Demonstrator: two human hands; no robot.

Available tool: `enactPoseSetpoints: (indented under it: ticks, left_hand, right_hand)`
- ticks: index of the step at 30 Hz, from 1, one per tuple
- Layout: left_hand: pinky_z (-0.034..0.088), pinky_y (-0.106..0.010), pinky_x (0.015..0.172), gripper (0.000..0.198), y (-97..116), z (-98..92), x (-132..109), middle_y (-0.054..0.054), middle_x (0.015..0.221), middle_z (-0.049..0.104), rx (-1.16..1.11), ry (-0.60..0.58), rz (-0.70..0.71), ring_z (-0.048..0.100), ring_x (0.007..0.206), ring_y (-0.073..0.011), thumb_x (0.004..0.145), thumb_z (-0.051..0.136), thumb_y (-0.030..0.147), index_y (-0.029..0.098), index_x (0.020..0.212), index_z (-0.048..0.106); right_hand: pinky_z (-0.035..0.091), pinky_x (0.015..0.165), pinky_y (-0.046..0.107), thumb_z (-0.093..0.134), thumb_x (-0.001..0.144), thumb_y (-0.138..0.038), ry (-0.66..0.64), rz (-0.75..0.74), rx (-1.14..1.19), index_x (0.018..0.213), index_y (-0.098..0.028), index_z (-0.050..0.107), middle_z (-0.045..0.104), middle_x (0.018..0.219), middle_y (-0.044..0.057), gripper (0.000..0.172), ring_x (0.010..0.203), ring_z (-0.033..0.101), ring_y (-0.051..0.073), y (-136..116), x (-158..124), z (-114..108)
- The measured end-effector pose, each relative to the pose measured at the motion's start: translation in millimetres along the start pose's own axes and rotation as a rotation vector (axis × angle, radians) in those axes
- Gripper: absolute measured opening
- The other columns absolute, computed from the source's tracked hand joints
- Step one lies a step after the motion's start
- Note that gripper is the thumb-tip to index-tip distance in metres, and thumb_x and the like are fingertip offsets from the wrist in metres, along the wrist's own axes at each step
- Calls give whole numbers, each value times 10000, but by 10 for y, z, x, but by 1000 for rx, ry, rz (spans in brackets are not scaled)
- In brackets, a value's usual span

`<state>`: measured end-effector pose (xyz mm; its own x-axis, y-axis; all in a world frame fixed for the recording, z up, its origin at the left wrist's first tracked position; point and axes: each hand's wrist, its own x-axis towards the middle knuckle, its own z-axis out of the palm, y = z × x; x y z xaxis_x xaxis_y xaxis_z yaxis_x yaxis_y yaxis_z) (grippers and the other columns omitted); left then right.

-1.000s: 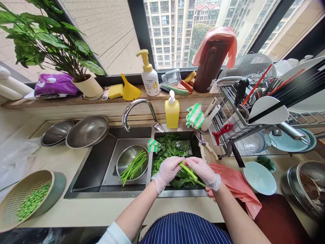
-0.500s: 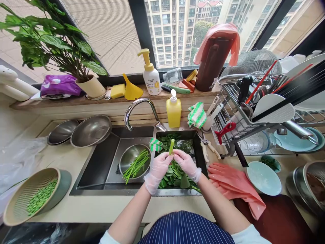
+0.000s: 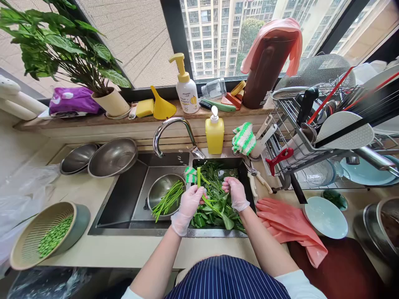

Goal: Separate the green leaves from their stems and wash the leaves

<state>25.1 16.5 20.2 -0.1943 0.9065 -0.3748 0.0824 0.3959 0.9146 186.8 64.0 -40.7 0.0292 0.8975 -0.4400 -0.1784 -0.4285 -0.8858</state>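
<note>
My left hand point(image 3: 188, 206), in a clear thin glove, grips a green vegetable stem point(image 3: 198, 176) that sticks up above the fingers. My right hand point(image 3: 236, 195), gloved the same way, is apart from it on the right, fingers curled and pinched together; whether a thin piece is between them I cannot make out. Below both hands, leafy greens point(image 3: 215, 212) fill the right sink basin. Left of my left hand, a metal bowl point(image 3: 156, 187) holds a bundle of trimmed green stems point(image 3: 168, 200). A green-and-white cloth point(image 3: 190, 175) lies by the bowl's rim.
The faucet point(image 3: 171, 121) arches over the left basin. A yellow soap bottle point(image 3: 214, 135) stands behind the sink. To the right are scissors point(image 3: 257, 178), pink rubber gloves point(image 3: 289, 224) and a crowded dish rack point(image 3: 299, 145). A basket point(image 3: 21, 245) of green beans stands left.
My hands have moved apart: the left went left with the stem, the right went right and slightly up. The camera view has shifted a little.
</note>
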Motion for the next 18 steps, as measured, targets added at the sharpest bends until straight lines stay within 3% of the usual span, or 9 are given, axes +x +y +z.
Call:
enactPoseSetpoints:
  ticks: [2, 5, 7, 12, 15, 18]
  left_hand:
    - [503, -226, 518, 346, -24, -25, 26, -31, 670, 632, -17, 17, -12, 608, 613, -147, 728, 589, 493, 149, 689, 600]
    - [524, -251, 544, 381, -49, -25, 64, -25, 698, 623, -59, 29, -32, 607, 621, -148, 703, 611, 528, 148, 711, 588]
    - [529, -251, 561, 384, -68, -11, 80, -25, 748, 621, -103, 38, -51, 608, 652, -145, 681, 643, 520, 147, 751, 583]
    - [509, -229, 590, 344, -147, 16, 67, -23, 810, 612, -113, -16, -61, 589, 682, -124, 651, 699, 436, 147, 796, 580]
    - [508, -251, 609, 311, -182, 35, 46, -17, 776, 612, -76, -27, -30, 586, 661, -129, 666, 684, 418, 149, 787, 583]
    - [496, -247, 617, 240, -163, 24, 25, -23, 756, 620, -16, -21, 38, 592, 676, -141, 698, 651, 369, 150, 779, 592]
  right_hand:
    - [427, 533, 228, 506, 775, -433, -68, -33, -76, 860, -144, 599, 614, 725, 35, 315, 588, 556, 121, 41, -52, -8]
    - [443, 702, 265, 556, 790, -381, -366, -265, -397, 887, -182, 650, 649, 854, 35, 240, 758, 573, 148, 92, -220, 27]
    - [420, 766, 283, 560, 807, -312, -465, -409, -592, 901, -205, 665, 654, 895, 33, 176, 818, 561, 160, 117, -313, 64]
    - [390, 717, 281, 455, 867, -281, -473, -526, -754, 819, -186, 649, 635, 816, 44, 220, 751, 527, 157, 165, -348, 124]
    - [374, 662, 258, 449, 838, -276, -393, -423, -680, 714, -180, 603, 585, 721, 15, 220, 681, 491, 139, 205, -293, 162]
    - [374, 628, 238, 427, 821, -315, -218, -243, -441, 707, -179, 562, 545, 684, -2, 223, 650, 475, 129, 235, -182, 160]
